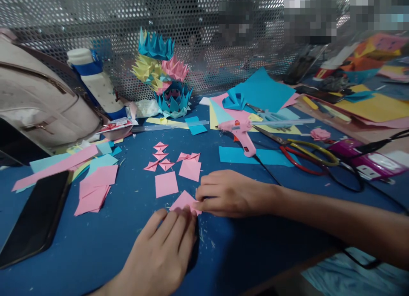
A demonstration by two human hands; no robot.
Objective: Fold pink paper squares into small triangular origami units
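Note:
A small pink paper (pixel 183 199) lies on the blue table with its peak pointing away from me. My left hand (pixel 164 245) presses its near edge, fingers close together. At its right corner my right hand (pixel 228 193) pinches the paper between thumb and curled fingers. The fingertips of both hands nearly meet and hide the near edge. Just beyond lies a flat pink square (pixel 166 184), with more pink squares (pixel 190 169) to its right. Several small folded pink pieces (pixel 160 156) are arranged farther back.
Left are a phone (pixel 35 217), stacked pink paper (pixel 96 189), a bag (pixel 41 87) and a bottle (pixel 97 85). Behind stands a folded-paper model (pixel 172 97) against a perforated metal screen (pixel 111 40). A pink glue gun (pixel 239 132) with a cord and scissors (pixel 306 153) lie right.

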